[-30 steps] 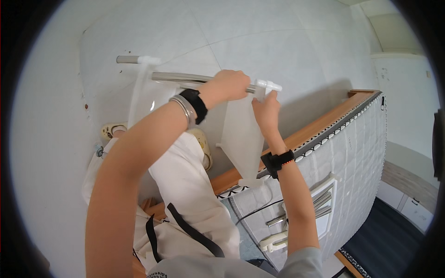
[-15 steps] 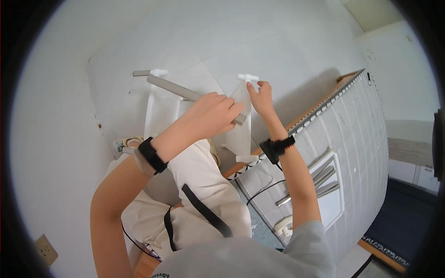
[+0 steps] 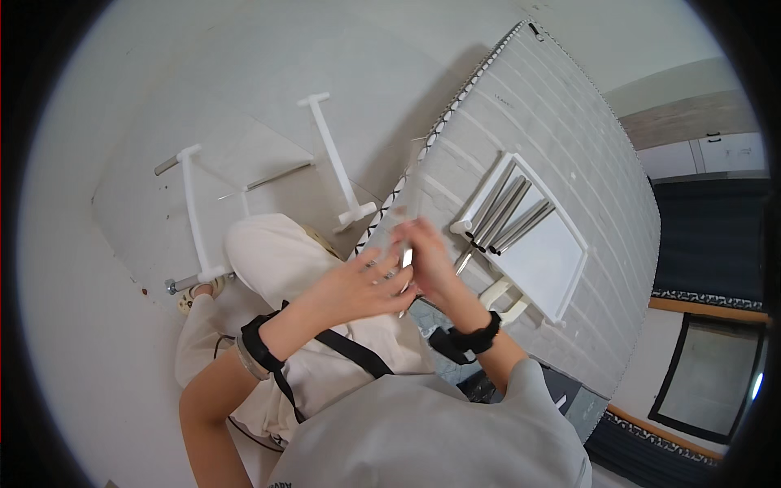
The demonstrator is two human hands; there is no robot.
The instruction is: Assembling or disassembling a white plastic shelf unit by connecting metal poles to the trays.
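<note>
Both my hands meet in front of my lap, around a shiny metal tube [image 3: 406, 258]. My left hand [image 3: 354, 286] reaches in with bent fingers closed against the tube. My right hand [image 3: 429, 259] is wrapped around it and smeared by motion. Ahead on the floor stand two white plastic frame pieces, the left frame [image 3: 194, 215] and the right frame [image 3: 332, 154], with T-shaped ends. A thin metal rod [image 3: 278, 175] lies between them. A short grey tube [image 3: 167, 165] sticks out of the left frame's far end.
To the right is a bed-like surface [image 3: 455, 171] with a light striped cover. On it lie a white tray [image 3: 545, 285] with several metal tubes [image 3: 500, 215] and a cream plastic part [image 3: 508, 302]. My legs [image 3: 268, 252] are beside the left frame. A wall outlines the left side.
The view has turned to the right. My left hand has carried the tube from above the frames to my lap. My right hand has left the right frame and joined it.
</note>
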